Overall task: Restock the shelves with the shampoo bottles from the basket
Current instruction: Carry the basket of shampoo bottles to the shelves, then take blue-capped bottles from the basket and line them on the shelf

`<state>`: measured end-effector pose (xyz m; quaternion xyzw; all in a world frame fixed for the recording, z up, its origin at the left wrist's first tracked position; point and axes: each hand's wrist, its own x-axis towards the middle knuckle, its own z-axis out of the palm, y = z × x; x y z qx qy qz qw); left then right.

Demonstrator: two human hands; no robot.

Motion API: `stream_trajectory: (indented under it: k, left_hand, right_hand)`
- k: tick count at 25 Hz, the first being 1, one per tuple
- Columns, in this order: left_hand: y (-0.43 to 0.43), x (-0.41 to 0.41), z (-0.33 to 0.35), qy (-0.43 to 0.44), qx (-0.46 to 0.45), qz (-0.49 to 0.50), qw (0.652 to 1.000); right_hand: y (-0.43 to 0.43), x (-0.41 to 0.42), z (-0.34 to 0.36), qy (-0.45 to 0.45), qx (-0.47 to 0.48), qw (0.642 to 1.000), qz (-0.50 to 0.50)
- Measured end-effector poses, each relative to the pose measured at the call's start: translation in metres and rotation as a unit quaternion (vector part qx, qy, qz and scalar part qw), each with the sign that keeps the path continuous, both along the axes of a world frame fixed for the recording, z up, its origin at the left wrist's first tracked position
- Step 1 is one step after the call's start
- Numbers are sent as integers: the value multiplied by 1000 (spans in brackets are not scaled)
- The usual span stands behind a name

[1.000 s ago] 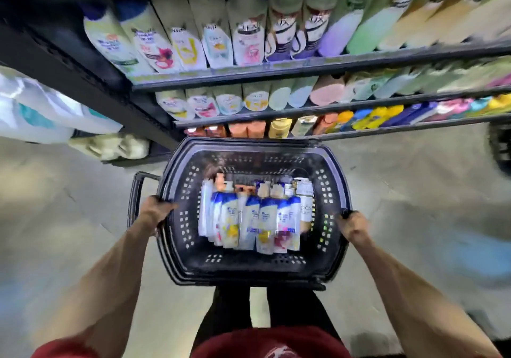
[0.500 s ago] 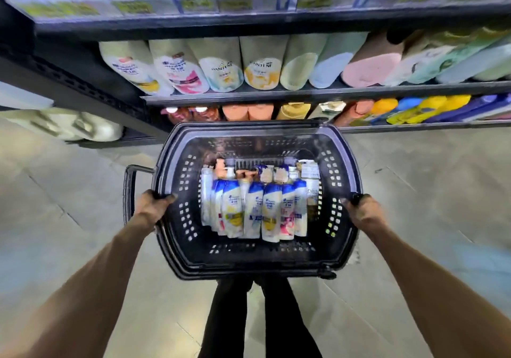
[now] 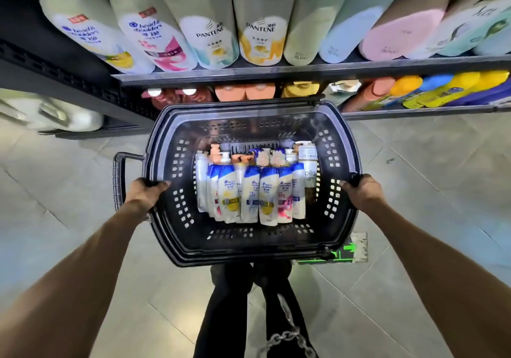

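- Head view: the left hand (image 3: 146,196) and right hand (image 3: 362,194) each have their fingers clamped on the side rims of the basket (image 3: 249,250), which is held level above the floor (image 3: 55,192), just near of the shelves (image 3: 304,71).
- The shampoo bottles (image 3: 254,194) lie packed in a row in the basket's middle; none is out yet.
- The shelves at the far side look fully stocked along the front.
- Step in hand, as I judge it: bringing the basket to the shelves, with no restocking begun.
- Next move calls for setting the basket down or freeing one hand, then lifting out a bottle and finding the matching row.
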<state>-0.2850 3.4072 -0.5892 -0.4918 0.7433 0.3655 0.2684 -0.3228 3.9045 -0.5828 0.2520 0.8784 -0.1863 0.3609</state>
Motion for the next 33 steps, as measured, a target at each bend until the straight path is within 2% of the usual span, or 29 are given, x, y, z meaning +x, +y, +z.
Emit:
stream_trajectory:
  k: [10, 18, 21, 23, 26, 29, 33]
  left_hand:
    - [11, 2, -3, 23, 30, 32, 999]
    - [13, 5, 8, 6, 12, -34, 999]
    - [20, 11, 21, -42, -31, -117, 992]
    - [25, 13, 35, -80, -71, -195, 975]
    - [40, 14, 66, -65, -86, -281, 954]
    - [64, 12, 99, -49, -111, -420, 900]
    - [100, 0, 129, -35, -123, -517, 847]
  right_hand:
    - [0, 2, -11, -27, -3, 999, -22]
    - [-14, 10, 4, 8, -12, 995, -103]
    - [-18, 10, 19, -15, -8, 998, -52]
    - [-18, 10, 34, -12, 4, 1000, -3]
    - [-19, 15, 62, -3, 31, 996, 82]
    - [-28, 21, 92, -15, 61, 979, 193]
    - [-48, 26, 118, -39, 68, 949, 305]
